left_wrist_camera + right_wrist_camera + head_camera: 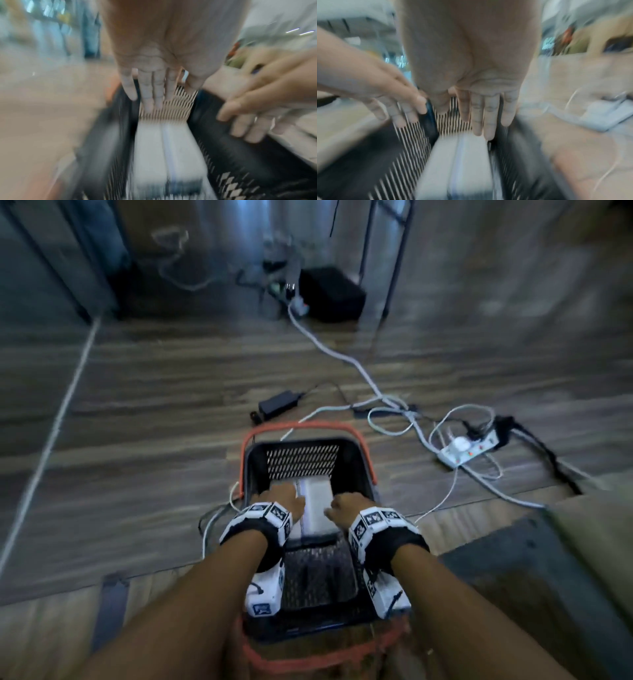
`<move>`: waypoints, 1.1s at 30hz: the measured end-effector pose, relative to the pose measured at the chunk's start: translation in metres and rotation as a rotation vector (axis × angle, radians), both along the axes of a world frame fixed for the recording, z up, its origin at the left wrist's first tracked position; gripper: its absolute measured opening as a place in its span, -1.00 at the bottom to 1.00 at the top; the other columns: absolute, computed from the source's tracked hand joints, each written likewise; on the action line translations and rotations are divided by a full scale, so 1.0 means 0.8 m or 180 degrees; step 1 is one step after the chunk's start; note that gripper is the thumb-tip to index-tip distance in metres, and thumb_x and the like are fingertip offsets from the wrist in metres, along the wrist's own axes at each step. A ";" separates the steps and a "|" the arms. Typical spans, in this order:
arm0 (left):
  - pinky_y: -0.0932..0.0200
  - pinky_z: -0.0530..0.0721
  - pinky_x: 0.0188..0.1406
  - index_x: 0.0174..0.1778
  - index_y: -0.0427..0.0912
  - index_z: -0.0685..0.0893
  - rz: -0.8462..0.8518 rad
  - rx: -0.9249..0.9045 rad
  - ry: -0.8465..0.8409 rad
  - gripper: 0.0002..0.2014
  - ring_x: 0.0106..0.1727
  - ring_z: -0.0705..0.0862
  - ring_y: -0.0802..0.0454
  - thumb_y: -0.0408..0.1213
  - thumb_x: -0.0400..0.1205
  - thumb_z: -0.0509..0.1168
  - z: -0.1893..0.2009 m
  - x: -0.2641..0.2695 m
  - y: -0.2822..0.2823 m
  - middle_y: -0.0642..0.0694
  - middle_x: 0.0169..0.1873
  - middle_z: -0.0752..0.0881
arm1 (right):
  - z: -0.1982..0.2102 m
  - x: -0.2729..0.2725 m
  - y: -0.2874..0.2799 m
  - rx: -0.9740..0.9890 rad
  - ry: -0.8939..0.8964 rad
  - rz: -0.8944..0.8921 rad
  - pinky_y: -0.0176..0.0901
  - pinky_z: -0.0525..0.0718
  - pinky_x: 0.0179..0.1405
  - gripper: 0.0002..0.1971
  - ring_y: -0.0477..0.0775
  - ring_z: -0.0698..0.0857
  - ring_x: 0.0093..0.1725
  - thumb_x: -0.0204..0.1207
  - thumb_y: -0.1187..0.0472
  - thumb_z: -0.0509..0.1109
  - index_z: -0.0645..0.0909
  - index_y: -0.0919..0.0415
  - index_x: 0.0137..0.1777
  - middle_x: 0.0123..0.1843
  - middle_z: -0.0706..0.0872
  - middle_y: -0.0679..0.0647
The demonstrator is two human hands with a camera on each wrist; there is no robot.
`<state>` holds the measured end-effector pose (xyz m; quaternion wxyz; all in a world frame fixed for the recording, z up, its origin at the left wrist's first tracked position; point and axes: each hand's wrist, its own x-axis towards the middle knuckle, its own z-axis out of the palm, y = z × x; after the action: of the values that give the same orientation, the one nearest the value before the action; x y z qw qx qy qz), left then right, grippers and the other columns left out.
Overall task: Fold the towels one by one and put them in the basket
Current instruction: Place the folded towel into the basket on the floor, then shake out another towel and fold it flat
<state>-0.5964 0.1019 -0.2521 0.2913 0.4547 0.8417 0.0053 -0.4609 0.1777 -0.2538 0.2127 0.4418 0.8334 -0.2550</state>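
Note:
A black mesh basket point(356, 460) with orange handles point(298, 428) stands on the wooden floor just in front of me. A folded white towel point(318, 505) with a thin blue stripe lies flat inside it. My left hand point(287, 501) is over the towel's left edge and my right hand point(346, 506) over its right edge. In the blurred left wrist view, the left hand point(149, 92) has straight fingers above the towel point(168, 155) and holds nothing. The right wrist view shows the right hand point(484, 115) the same way, fingers straight over the towel point(458, 162).
A white power strip point(467, 448) and tangled cables lie on the floor right of the basket. A black adapter point(277, 404) sits just beyond it, and a black box point(330, 294) farther back. A dark surface point(513, 577) is at the near right.

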 end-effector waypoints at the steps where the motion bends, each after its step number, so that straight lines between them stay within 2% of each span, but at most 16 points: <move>1: 0.02 0.54 0.00 0.04 -0.22 0.59 -0.0108 0.0105 0.0108 -0.66 0.14 0.65 -0.27 -0.02 0.66 0.08 0.036 0.000 -0.007 -0.27 0.14 0.66 | 0.037 0.009 -0.006 0.0024 0.0095 -0.0058 -0.03 0.59 -0.09 -0.60 0.30 0.68 0.03 0.60 -0.04 0.18 0.60 0.33 0.01 0.09 0.70 0.30; 4: 0.04 0.62 0.01 0.03 -0.20 0.62 -0.0398 0.0472 0.0383 -0.66 0.10 0.68 -0.24 -0.01 0.62 0.12 0.151 0.010 -0.029 -0.22 0.08 0.71 | 0.157 0.041 -0.030 0.0283 0.0347 -0.0200 -0.06 0.54 -0.14 -0.62 0.29 0.70 0.03 0.58 -0.01 0.22 0.63 0.35 0.00 0.03 0.72 0.33; 8: 0.00 0.64 0.10 0.13 -0.14 0.64 -0.0752 0.0984 0.0567 -0.66 0.15 0.69 -0.22 0.00 0.59 0.18 0.295 0.049 -0.073 -0.20 0.13 0.72 | 0.306 0.100 -0.082 0.0984 0.0649 -0.0427 -0.08 0.58 0.10 -0.66 0.24 0.70 0.15 0.54 -0.02 0.23 0.67 0.19 0.11 0.12 0.75 0.22; 11: -0.02 0.64 0.13 0.11 -0.08 0.66 -0.0928 0.1342 0.0477 -0.65 0.16 0.67 -0.22 0.05 0.56 0.17 0.380 0.093 -0.114 -0.19 0.14 0.71 | 0.387 0.151 -0.130 0.1199 0.0720 -0.0691 -0.09 0.58 0.10 -0.64 0.21 0.69 0.15 0.57 -0.02 0.23 0.67 0.20 0.16 0.13 0.74 0.20; 14: -0.03 0.65 0.13 0.05 -0.06 0.66 -0.1362 0.1508 0.0430 -0.65 0.13 0.68 -0.19 0.07 0.53 0.15 0.434 0.143 -0.146 -0.17 0.13 0.73 | 0.441 0.206 -0.178 0.1371 0.0843 -0.0884 -0.07 0.60 0.07 -0.66 0.21 0.71 0.13 0.57 0.01 0.26 0.70 0.27 0.08 0.10 0.77 0.23; 16: 0.01 0.61 0.16 0.11 -0.06 0.65 -0.1658 0.1567 0.0511 -0.65 0.20 0.66 -0.18 0.04 0.58 0.15 0.459 0.182 -0.164 -0.18 0.20 0.70 | 0.467 0.248 -0.216 0.1518 0.0805 -0.1014 -0.08 0.57 0.02 -0.69 0.20 0.70 0.12 0.57 0.03 0.26 0.71 0.25 0.05 0.07 0.77 0.19; 17: 0.04 0.58 0.15 0.14 -0.07 0.64 -0.1797 0.1627 0.0566 -0.65 0.22 0.65 -0.17 0.03 0.60 0.15 0.468 0.201 -0.171 -0.17 0.21 0.69 | 0.475 0.271 -0.233 0.1562 0.0753 -0.1131 -0.08 0.57 0.02 -0.72 0.18 0.69 0.13 0.57 0.00 0.25 0.69 0.16 0.03 0.05 0.75 0.13; 19: 0.07 0.58 0.10 0.16 -0.08 0.65 -0.2070 0.1748 0.0547 -0.64 0.21 0.66 -0.16 0.05 0.61 0.15 0.483 0.242 -0.183 -0.18 0.20 0.70 | 0.486 0.318 -0.266 0.1622 0.0641 -0.1438 0.01 0.61 0.15 -0.76 0.15 0.66 0.17 0.56 -0.09 0.23 0.61 -0.01 0.05 0.10 0.70 0.03; 21: 0.04 0.58 0.10 0.17 -0.08 0.63 -0.2388 0.1796 0.0406 -0.62 0.20 0.65 -0.19 0.09 0.61 0.15 0.492 0.282 -0.188 -0.21 0.20 0.69 | 0.493 0.364 -0.293 0.1732 0.0538 -0.1667 0.07 0.60 0.21 -0.69 0.12 0.64 0.19 0.55 -0.14 0.22 0.60 0.00 0.14 0.21 0.69 0.00; 23: 0.00 0.62 0.10 0.16 -0.06 0.62 -0.2686 0.1833 0.0315 -0.62 0.16 0.65 -0.17 0.12 0.61 0.14 0.495 0.320 -0.189 -0.18 0.17 0.70 | 0.499 0.407 -0.316 0.1776 0.0439 -0.1902 0.03 0.60 0.18 -0.65 0.11 0.64 0.18 0.56 -0.14 0.21 0.62 0.04 0.17 0.20 0.67 0.00; 25: 0.01 0.60 0.11 0.17 -0.03 0.61 -0.2922 0.1913 0.0256 -0.62 0.18 0.63 -0.15 0.12 0.62 0.13 0.495 0.356 -0.193 -0.14 0.18 0.69 | 0.500 0.449 -0.333 0.1855 0.0345 -0.2155 0.05 0.63 0.14 -0.64 0.11 0.66 0.11 0.49 -0.21 0.21 0.65 -0.01 0.07 0.13 0.69 0.00; 27: 0.06 0.53 0.11 0.23 -0.05 0.58 -0.3130 0.1969 0.0165 -0.61 0.24 0.60 -0.14 0.10 0.63 0.13 0.493 0.388 -0.199 -0.13 0.24 0.66 | 0.490 0.497 -0.336 0.1946 0.0366 -0.2444 0.10 0.68 0.08 -0.64 0.11 0.69 0.00 0.29 -0.32 0.17 0.60 -0.11 -0.18 0.05 0.74 -0.02; 28: 0.09 0.52 0.10 0.26 -0.07 0.58 -0.3231 0.1965 0.0135 -0.60 0.26 0.60 -0.13 0.09 0.64 0.14 0.491 0.401 -0.201 -0.12 0.25 0.66 | 0.481 0.520 -0.335 0.1945 0.0371 -0.2590 0.09 0.69 0.07 -0.67 0.11 0.70 -0.02 0.26 -0.32 0.19 0.57 -0.11 -0.24 0.01 0.74 -0.03; 29: 0.11 0.51 0.09 0.28 -0.08 0.57 -0.3326 0.1943 0.0115 -0.59 0.27 0.60 -0.12 0.09 0.64 0.14 0.487 0.414 -0.199 -0.11 0.24 0.67 | 0.479 0.532 -0.344 0.1924 0.0318 -0.2697 0.05 0.68 0.07 -0.72 0.11 0.70 -0.02 0.31 -0.26 0.25 0.59 -0.09 -0.22 -0.03 0.73 -0.02; 31: 0.13 0.49 0.08 0.29 -0.09 0.56 -0.3471 0.1891 0.0079 -0.58 0.26 0.61 -0.10 0.08 0.64 0.14 0.478 0.434 -0.194 -0.10 0.23 0.69 | 0.487 0.537 -0.367 0.1915 0.0326 -0.2829 -0.09 0.62 0.01 -0.78 0.13 0.69 0.00 0.47 -0.05 0.35 0.68 0.07 -0.10 -0.06 0.71 0.04; 33: 0.09 0.53 0.13 0.28 -0.09 0.57 -0.3529 0.1873 -0.0011 -0.58 0.24 0.63 -0.11 0.09 0.63 0.15 0.465 0.449 -0.184 -0.11 0.22 0.69 | 0.479 0.554 -0.369 0.1913 0.0331 -0.2932 -0.10 0.61 -0.01 -0.77 0.14 0.71 0.01 0.50 0.04 0.37 0.73 0.17 -0.04 -0.01 0.77 0.11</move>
<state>-0.2370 -0.0451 0.1196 0.1148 0.8848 0.4435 0.0856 -0.0175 -0.1176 0.1296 -0.0979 0.7888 0.5994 -0.0941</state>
